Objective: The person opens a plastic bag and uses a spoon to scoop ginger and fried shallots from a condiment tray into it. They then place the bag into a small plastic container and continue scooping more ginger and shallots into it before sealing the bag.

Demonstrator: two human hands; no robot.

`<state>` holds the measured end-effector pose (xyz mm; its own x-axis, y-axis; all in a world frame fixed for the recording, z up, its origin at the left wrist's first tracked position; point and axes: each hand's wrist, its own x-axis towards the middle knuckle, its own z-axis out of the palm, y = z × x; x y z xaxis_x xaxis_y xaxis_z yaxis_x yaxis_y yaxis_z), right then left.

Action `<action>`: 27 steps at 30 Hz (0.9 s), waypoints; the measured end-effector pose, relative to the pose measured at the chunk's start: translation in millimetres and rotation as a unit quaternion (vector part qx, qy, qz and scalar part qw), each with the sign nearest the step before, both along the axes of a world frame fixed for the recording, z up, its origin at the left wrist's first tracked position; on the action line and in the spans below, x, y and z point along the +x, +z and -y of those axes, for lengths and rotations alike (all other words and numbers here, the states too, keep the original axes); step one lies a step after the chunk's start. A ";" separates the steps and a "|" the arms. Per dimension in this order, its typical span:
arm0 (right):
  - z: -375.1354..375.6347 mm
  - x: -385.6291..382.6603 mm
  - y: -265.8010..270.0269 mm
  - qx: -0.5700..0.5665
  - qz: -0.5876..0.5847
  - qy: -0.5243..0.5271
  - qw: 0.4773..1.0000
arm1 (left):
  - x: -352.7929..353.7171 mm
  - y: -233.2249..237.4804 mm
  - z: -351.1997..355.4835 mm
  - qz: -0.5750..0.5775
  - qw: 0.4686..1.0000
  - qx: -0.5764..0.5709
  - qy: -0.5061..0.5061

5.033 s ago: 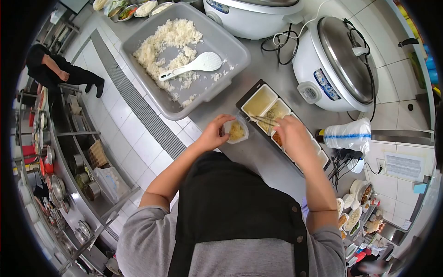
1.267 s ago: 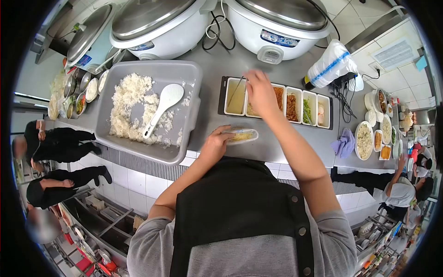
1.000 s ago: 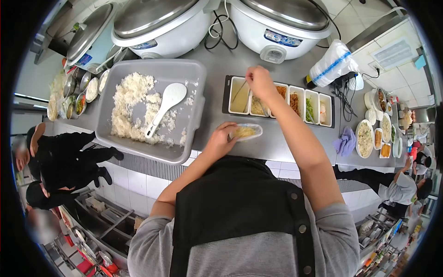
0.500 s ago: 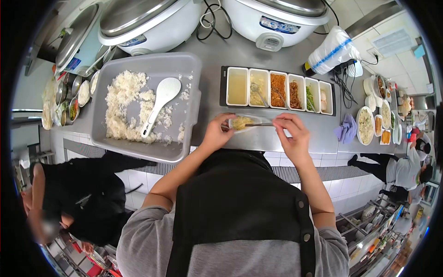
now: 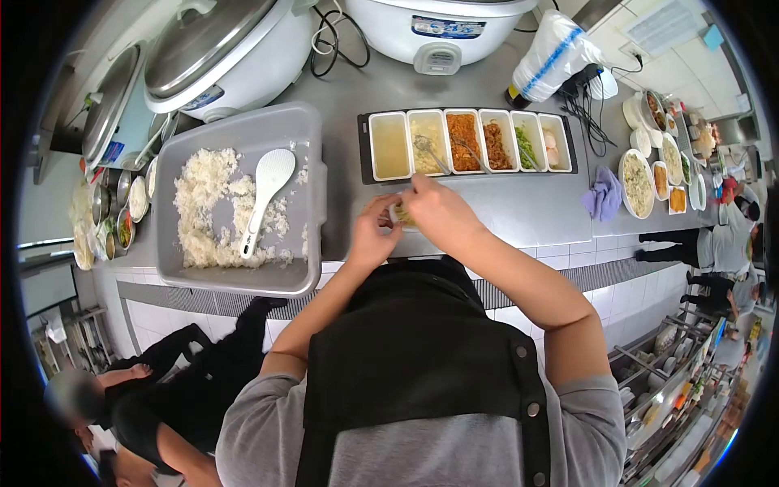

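In front of me at the counter's near edge, my left hand (image 5: 375, 231) is closed round the side of a small white dish (image 5: 394, 215). Pale yellow shreds (image 5: 406, 216) show inside it. My right hand (image 5: 442, 213) reaches over the dish from the right, fingers bent down and pinched. Whatever those fingers hold is hidden behind the hand. Just beyond both hands stands a black rack (image 5: 364, 150) of several white containers with broth, chopped pale bits, orange-red and brown fillings, green pieces and pale lumps. A spoon (image 5: 436, 159) rests in the chopped pale bits.
At left a grey tub (image 5: 315, 203) holds cooked rice (image 5: 199, 207) and a white rice paddle (image 5: 272, 174). White cookers (image 5: 438, 28) line the back. A purple cloth (image 5: 601, 195) and filled bowls (image 5: 636, 183) lie right. A person in black (image 5: 182, 381) is at lower left.
My right hand has moved left, from the outer end of a metal utensil to over the dish. That utensil no longer shows. My view has shifted, and the person at lower left has changed posture.
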<state>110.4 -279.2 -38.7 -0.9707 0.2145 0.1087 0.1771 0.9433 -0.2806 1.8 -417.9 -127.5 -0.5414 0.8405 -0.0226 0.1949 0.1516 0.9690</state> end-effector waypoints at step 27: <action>-85.6 223.9 -31.8 -0.352 -0.219 -0.182 0.892 | 37.8 -85.9 -28.8 -0.110 0.992 0.044 0.051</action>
